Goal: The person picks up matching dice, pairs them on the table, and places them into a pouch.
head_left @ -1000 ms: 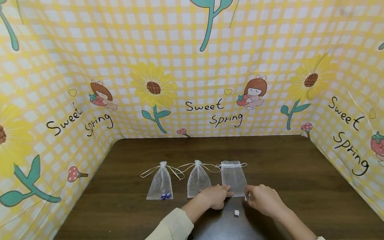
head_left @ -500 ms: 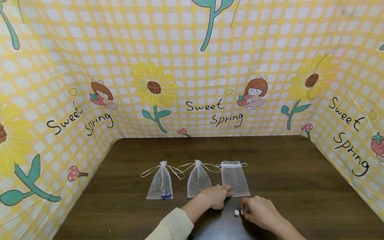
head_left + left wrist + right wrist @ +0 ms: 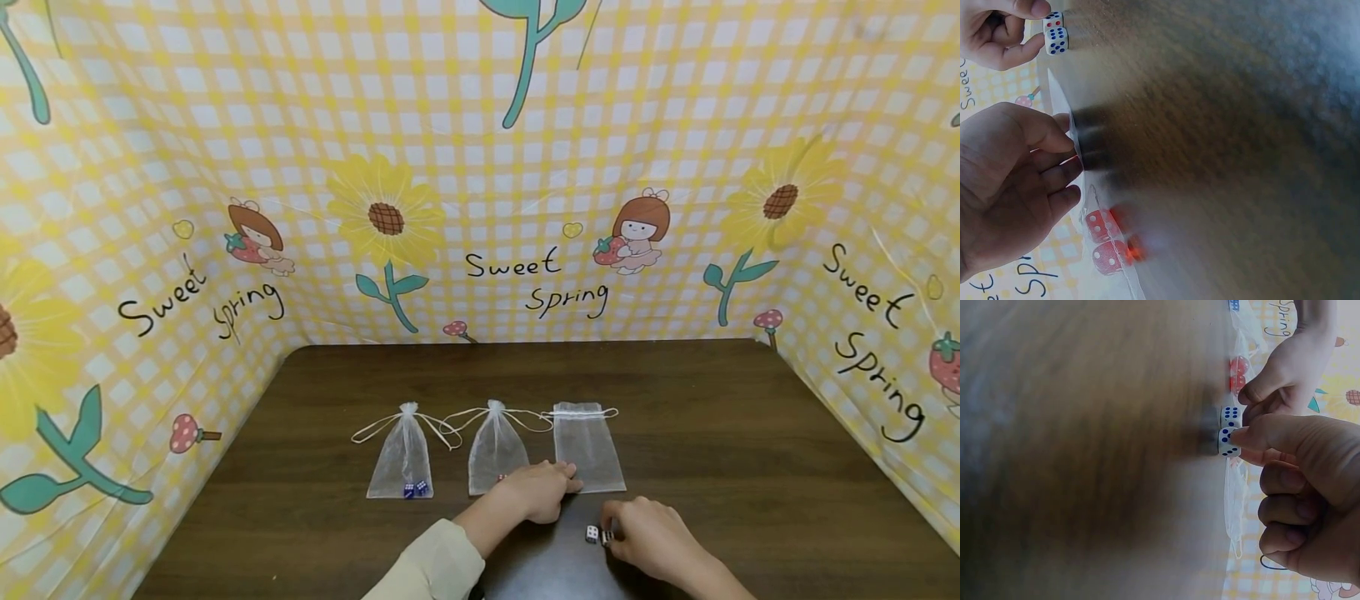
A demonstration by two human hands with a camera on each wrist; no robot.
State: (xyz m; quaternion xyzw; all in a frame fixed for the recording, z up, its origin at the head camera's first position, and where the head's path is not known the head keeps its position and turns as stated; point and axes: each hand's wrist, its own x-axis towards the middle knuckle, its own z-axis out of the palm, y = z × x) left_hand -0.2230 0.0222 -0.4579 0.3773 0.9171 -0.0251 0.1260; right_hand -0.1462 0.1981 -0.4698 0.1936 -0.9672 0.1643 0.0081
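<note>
My right hand pinches a white die with blue pips between thumb and forefinger, low over the dark table. A second white die sits right beside it on the left. With nearly straight fingers, my left hand presses on the lower left corner of a flat sheer drawstring bag. Partly behind my left wrist lies a cinched sheer bag, and two red dice show inside it in the left wrist view.
Farther left rests another cinched sheer bag holding blue dice. Its pale cords spread toward the middle bag. Yellow checked cloth encloses the brown table at the back and sides.
My right hand has brought its white die from the flat bag's lower right corner down toward me and left, next to the second die. My left hand has stayed in place.
</note>
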